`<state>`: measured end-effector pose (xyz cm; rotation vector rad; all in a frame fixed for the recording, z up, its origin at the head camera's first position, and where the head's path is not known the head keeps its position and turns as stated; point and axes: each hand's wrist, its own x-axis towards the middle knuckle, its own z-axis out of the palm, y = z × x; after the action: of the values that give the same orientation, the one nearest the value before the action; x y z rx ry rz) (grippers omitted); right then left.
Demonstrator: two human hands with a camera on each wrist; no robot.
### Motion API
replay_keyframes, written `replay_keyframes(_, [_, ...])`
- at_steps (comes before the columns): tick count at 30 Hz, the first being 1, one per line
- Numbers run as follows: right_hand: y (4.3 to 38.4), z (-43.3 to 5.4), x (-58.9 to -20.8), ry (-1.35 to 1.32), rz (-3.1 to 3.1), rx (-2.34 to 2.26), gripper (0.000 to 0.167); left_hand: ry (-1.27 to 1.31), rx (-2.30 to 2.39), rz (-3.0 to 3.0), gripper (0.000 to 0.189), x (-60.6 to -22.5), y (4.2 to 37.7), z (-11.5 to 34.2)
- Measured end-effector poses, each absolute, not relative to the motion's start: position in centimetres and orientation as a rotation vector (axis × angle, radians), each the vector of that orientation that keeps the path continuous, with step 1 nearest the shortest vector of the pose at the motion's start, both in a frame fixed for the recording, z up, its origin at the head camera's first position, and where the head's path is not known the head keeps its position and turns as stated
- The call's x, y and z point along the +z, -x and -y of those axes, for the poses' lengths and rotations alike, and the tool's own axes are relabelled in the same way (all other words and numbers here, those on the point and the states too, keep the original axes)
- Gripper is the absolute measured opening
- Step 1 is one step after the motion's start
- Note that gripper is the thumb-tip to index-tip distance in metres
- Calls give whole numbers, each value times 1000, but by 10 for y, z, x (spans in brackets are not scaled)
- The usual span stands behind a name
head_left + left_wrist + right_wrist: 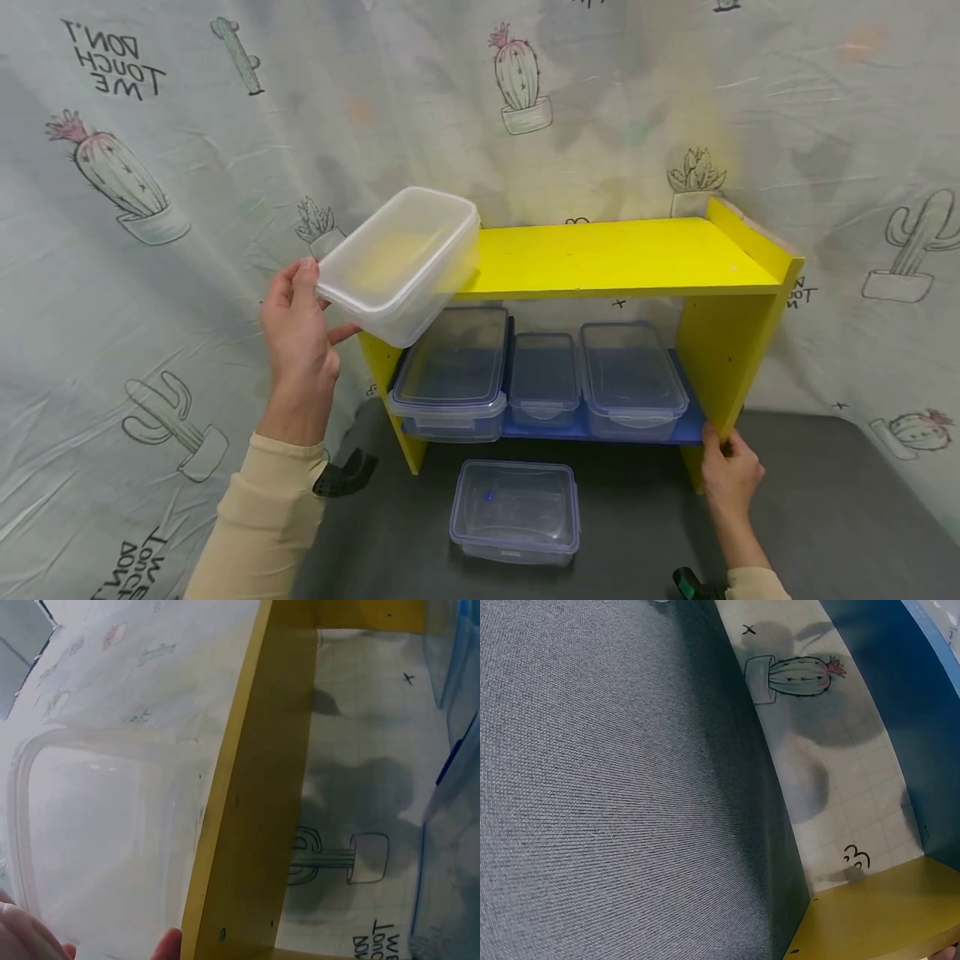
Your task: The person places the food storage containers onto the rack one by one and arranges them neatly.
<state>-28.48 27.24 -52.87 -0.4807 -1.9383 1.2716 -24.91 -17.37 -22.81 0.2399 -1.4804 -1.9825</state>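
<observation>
My left hand [300, 354] grips a translucent plastic food container [401, 250] with a whitish top, thumb near its upper edge. It is tilted, in front of the left end of a yellow shelf unit [600, 258]. In the left wrist view the container [105, 847] appears beside the yellow side panel [247, 787]. My right hand [731, 475] holds the lower front edge of the right side panel [727, 350]. Only a bit of that hand [946, 954] enters the right wrist view, at the lower right corner.
On the blue lower shelf [536, 431] stand a large lidded container [453, 367], a small one [545, 375] and a medium one [633, 375]. Another lidded container [516, 508] lies on the dark grey tabletop [397, 525] in front. A cactus-print curtain [420, 100] hangs behind.
</observation>
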Motion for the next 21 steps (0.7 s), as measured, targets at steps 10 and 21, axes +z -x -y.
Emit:
replay_keyframes(10, [283,-274,-528,510,1969,1290,27,-275,-2124,1468,35,-231,244,177])
replay_keyframes(21, [283,-270,-529,519,1973,1282,27,-227,-2323,1429,37,-231,238,190])
